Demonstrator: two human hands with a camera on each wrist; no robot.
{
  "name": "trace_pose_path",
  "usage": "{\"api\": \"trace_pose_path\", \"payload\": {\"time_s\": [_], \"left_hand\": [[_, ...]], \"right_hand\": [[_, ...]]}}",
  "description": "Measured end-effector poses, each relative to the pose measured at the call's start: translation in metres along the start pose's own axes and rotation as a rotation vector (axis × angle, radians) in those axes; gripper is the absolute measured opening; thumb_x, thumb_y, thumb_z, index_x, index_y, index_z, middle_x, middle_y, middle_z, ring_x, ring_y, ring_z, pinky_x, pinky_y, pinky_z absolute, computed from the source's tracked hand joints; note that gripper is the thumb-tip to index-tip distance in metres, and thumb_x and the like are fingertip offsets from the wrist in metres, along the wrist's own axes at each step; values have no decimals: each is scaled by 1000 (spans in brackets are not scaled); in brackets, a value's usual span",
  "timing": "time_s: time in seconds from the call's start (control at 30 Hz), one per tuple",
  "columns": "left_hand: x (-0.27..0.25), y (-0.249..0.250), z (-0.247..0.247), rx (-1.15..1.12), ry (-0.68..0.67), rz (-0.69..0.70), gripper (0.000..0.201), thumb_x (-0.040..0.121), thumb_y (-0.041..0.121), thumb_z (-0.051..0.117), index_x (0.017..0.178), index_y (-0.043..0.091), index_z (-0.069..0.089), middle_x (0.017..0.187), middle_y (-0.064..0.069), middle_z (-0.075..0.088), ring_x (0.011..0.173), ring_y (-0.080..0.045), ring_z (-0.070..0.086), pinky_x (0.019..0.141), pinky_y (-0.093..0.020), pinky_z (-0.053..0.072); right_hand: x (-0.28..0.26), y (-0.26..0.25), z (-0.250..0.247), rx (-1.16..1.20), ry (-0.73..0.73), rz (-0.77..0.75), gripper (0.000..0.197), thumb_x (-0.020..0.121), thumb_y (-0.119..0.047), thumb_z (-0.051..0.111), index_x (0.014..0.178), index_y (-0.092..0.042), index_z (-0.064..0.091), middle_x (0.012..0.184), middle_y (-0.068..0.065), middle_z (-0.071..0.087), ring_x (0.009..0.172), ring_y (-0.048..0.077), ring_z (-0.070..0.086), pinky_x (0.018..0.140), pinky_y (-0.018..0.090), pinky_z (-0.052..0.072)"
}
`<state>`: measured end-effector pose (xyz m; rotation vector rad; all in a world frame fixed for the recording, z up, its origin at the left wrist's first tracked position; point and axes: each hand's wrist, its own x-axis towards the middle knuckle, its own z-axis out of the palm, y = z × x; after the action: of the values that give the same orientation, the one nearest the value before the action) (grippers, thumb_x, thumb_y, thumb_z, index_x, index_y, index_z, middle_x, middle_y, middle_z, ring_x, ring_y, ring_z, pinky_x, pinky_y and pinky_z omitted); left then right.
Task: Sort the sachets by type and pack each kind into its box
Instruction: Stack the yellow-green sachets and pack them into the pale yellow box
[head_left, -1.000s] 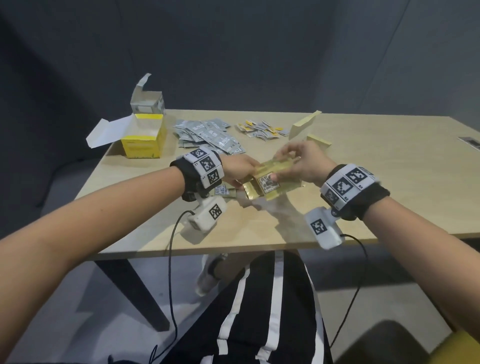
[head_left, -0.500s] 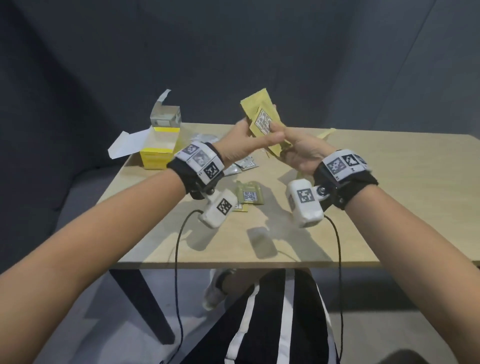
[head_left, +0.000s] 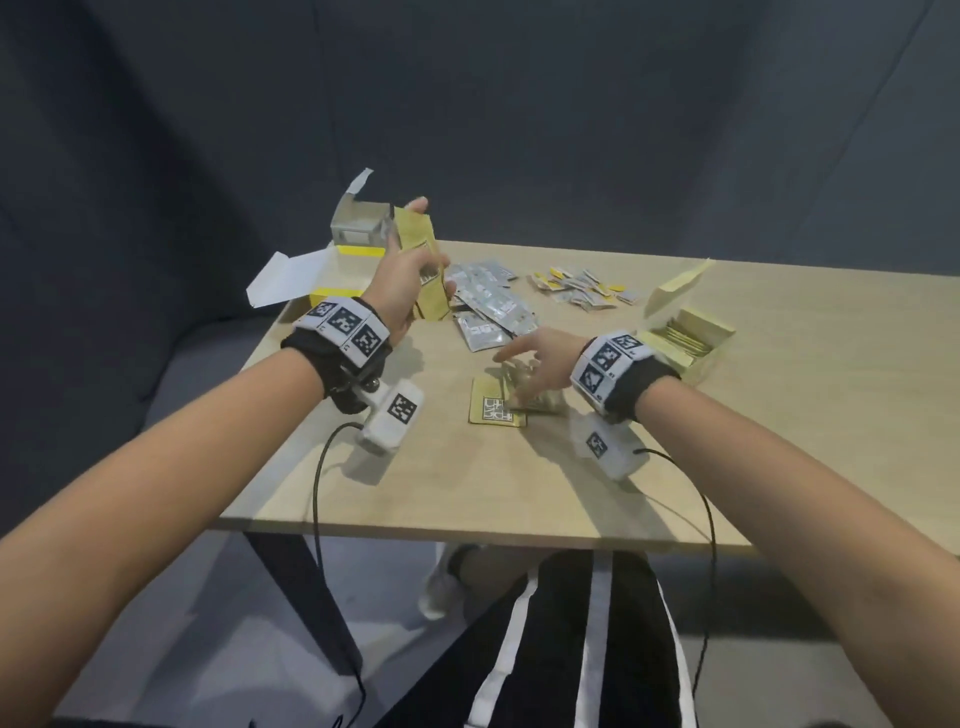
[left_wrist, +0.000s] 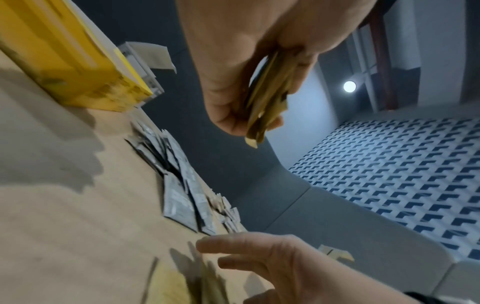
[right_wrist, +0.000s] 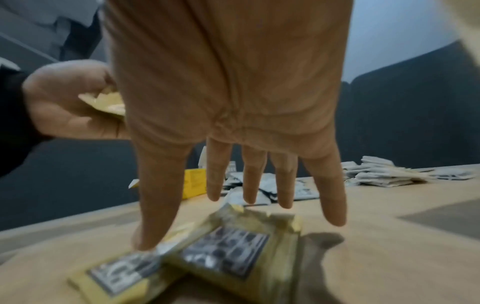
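Left hand (head_left: 410, 280), raised above the table (head_left: 779, 441), grips a stack of gold sachets (head_left: 423, 270) upright, near the yellow box (head_left: 332, 296) at far left. Right hand (head_left: 540, 358), fingers spread and straight, hovers over loose gold sachets (head_left: 496, 408) lying at centre; the pale box (head_left: 691, 338) stands right.

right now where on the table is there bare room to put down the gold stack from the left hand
Bare wood runs along the near table edge, below the loose gold sachets, and on the far right past the pale box. Another patch lies under the left hand, beside the yellow box. It is crowded mid-table: silver sachets, small sachets, right hand.
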<state>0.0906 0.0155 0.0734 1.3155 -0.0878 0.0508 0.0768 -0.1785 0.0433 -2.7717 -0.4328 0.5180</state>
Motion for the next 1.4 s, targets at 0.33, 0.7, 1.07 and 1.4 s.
{"api": "trace_pose_path", "payload": {"time_s": [0.33, 0.7, 1.07, 1.4], "left_hand": [[5, -23, -12, 4, 15, -90, 20, 91, 3, 45, 103, 20, 48, 92, -11, 60, 54, -20, 57, 59, -35, 52], [10, -27, -21, -70, -29, -60, 22, 88, -4, 58, 84, 17, 55, 105, -8, 65, 65, -19, 62, 63, -35, 55], [-9, -9, 14, -141, -234, 179, 76, 41, 41, 94, 108, 28, 62, 114, -1, 59, 98, -21, 60, 86, -47, 54], [-6, -4, 40, -17, -234, 275, 52, 74, 12, 77, 117, 16, 49, 101, -3, 62, 78, -9, 61, 73, -27, 53]], "right_hand": [[20, -18, 5, -133, -79, 67, 71, 65, -38, 84, 125, -11, 57, 112, -2, 59, 95, 21, 57, 78, 30, 46], [2, -1, -2, 158, -18, 112, 32, 76, -33, 76, 99, -19, 60, 90, 0, 66, 82, 19, 63, 67, 29, 50], [-22, -26, -37, 1325, 231, -7, 13, 93, -20, 58, 95, -9, 62, 83, 4, 69, 69, 13, 66, 58, 22, 54], [-13, -31, -32, 1643, 283, 75, 12, 95, -15, 55, 89, -5, 60, 73, 5, 62, 51, 9, 61, 49, 18, 50]]}}
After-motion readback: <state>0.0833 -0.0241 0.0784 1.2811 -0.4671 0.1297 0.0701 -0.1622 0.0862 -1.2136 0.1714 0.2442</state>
